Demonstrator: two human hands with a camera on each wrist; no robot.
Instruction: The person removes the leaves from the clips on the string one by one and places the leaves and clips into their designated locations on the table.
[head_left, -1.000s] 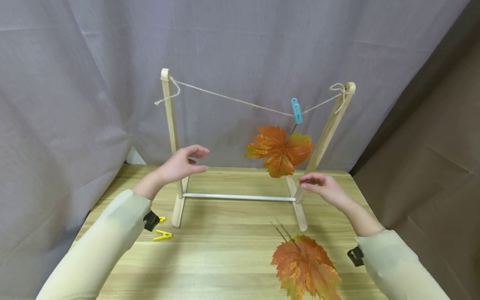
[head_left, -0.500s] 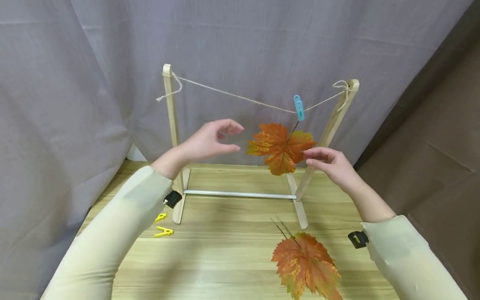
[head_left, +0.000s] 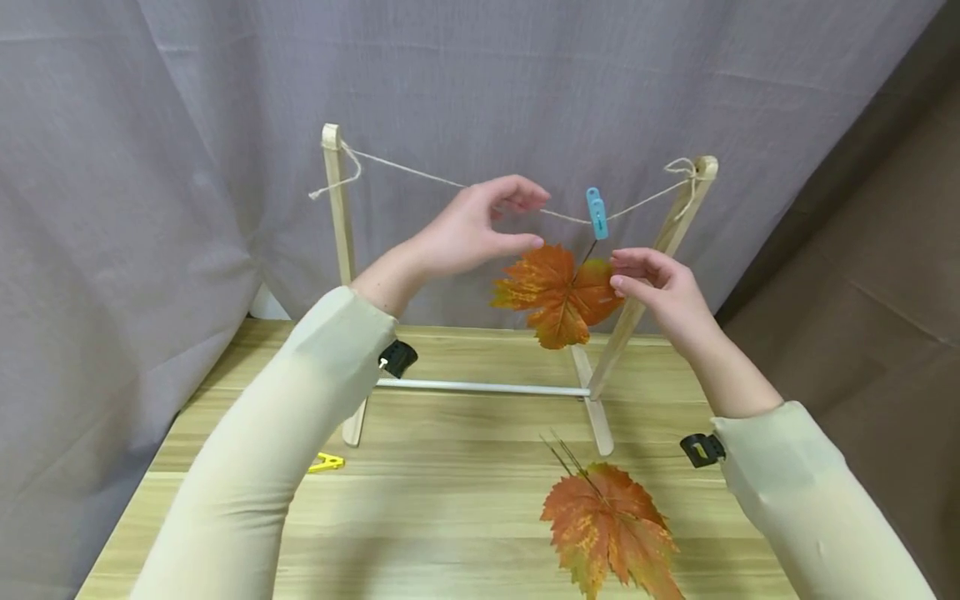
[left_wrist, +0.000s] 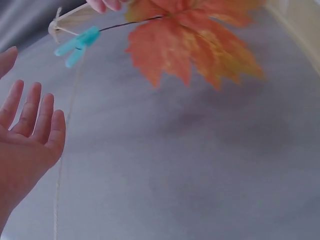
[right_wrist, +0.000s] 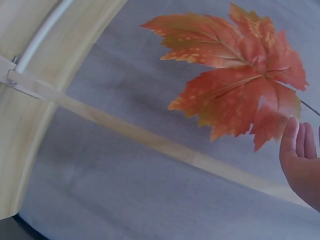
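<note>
An orange artificial leaf point(head_left: 562, 300) hangs by its stem from a light-blue clothespin point(head_left: 596, 213), which is clipped on a string point(head_left: 405, 169). My left hand point(head_left: 476, 225) is just left of the clothespin, fingers loosely bent and thumb apart, holding nothing. In the left wrist view the clothespin point(left_wrist: 80, 45) stands clear of that palm. My right hand point(head_left: 660, 292) is at the leaf's right edge, fingers slightly bent with a gap to the thumb. Its fingertips overlap the leaf point(right_wrist: 240, 75) in the right wrist view; whether they touch it, I cannot tell.
The string runs between two wooden posts point(head_left: 339, 208) of a stand with a white crossbar point(head_left: 480, 387). More orange leaves point(head_left: 611, 525) with thin stems lie on the wooden table point(head_left: 420, 517). A yellow clothespin point(head_left: 327, 462) is partly behind my left sleeve.
My left hand has moved up and right from beside the left post toward the blue clothespin. The right hand has risen along the right post to the hanging leaf.
</note>
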